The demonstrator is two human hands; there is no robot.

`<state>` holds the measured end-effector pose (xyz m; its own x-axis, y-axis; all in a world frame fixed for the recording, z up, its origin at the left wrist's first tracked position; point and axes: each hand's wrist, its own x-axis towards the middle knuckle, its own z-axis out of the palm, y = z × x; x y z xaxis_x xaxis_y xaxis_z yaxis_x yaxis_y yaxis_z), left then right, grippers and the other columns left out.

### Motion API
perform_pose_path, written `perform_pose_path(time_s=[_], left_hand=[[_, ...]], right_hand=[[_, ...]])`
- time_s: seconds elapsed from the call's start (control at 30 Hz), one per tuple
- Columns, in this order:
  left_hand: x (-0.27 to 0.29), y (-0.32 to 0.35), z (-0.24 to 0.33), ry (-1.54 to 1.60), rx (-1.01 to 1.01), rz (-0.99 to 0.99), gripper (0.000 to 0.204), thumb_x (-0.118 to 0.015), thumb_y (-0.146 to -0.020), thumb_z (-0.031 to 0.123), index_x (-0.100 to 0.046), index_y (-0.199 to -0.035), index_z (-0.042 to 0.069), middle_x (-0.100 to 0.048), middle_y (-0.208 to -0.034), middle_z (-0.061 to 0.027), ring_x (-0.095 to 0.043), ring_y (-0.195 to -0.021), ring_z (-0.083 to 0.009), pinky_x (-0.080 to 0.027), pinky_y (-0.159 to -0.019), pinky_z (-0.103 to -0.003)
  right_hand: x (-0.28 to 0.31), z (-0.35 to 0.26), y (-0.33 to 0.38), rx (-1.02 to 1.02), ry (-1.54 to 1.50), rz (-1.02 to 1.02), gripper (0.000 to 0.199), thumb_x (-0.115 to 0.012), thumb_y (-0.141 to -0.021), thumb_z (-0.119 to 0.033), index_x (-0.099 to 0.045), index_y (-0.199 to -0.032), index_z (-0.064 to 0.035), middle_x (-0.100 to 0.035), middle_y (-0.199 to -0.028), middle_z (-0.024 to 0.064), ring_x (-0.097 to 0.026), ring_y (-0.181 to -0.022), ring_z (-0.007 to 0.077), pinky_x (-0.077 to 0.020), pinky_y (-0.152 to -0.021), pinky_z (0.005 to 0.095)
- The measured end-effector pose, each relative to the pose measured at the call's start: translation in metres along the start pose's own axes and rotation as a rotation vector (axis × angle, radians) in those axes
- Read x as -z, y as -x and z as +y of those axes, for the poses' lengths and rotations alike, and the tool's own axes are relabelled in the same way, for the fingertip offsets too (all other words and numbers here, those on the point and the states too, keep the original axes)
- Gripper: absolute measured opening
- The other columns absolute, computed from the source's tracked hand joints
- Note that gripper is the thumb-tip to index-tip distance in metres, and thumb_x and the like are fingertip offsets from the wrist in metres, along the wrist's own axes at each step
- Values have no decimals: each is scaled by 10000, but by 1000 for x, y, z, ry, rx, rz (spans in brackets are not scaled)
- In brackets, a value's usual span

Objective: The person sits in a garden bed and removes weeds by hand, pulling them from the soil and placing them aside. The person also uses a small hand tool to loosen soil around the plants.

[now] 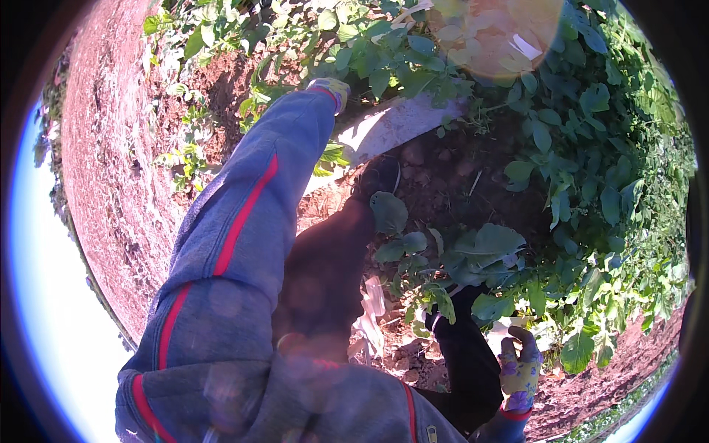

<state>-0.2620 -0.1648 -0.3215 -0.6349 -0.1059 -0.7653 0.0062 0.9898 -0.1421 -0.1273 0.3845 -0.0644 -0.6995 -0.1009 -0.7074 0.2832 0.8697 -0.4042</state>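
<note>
My left hand [338, 93], in a pale patterned glove, reaches far forward at the end of the outstretched grey sleeve. It is beside the leafy green plants [377, 66] and the end of a pale plastic-like sheet [402, 127]. Its fingers are mostly hidden, so any grip does not show. At the lower right, my right hand [521, 369] wears a yellow floral glove with darker fingertips. Those fingers are loosely bent and apart, with nothing visible between them. Broad green leaves [577, 351] grow just to its right.
My dark shoe [380, 176] stands on brown soil by the sheet. Large-leaved plants [491, 244] grow between my legs. Dense foliage [620, 148] fills the right side; bare reddish ground [111, 155] stretches along the left. Crumpled pale film [373, 314] lies near my leg.
</note>
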Motion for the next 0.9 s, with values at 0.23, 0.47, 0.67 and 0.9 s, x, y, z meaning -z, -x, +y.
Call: perform_pose_path(time_s=[0.23, 0.47, 0.67, 0.9], left_hand=[[-32, -15, -21, 38, -84, 79, 276, -544, -830, 99, -697, -1059, 85, -697, -1042, -144, -659, -1016, -331, -531, -840, -411], [-8, -16, 12, 85, -57, -45, 263, -542, -836, 108, -682, -1057, 80, -668, -1093, -153, -632, -1050, -349, -518, -857, -421], [-30, -33, 11, 146, -81, 16, 254, -524, -860, 146, -686, -1049, 96, -667, -1053, -163, -633, -1033, -352, -515, -859, -427], [-68, -41, 4, 314, -79, 135, 253, -503, -887, 191, -690, -1039, 116, -666, -1006, -174, -635, -1013, -355, -511, -862, -434]], right_hand=[[-1, -5, -4, -1, -34, -20, 303, -608, -927, -245, -575, -1122, -16, -639, -1017, 127, -627, -847, 265, -497, -680, 358], [-4, -7, -4, -20, -88, -12, 297, -605, -931, -229, -574, -1121, -3, -638, -1000, 137, -636, -841, 239, -525, -690, 335], [-7, 4, -4, -47, -100, -2, 304, -602, -935, -237, -571, -1127, -4, -639, -1033, 139, -640, -866, 240, -534, -703, 327], [-6, 3, -5, -20, -74, -31, 295, -599, -937, -225, -568, -1132, -6, -640, -1039, 137, -641, -868, 233, -532, -691, 321]])
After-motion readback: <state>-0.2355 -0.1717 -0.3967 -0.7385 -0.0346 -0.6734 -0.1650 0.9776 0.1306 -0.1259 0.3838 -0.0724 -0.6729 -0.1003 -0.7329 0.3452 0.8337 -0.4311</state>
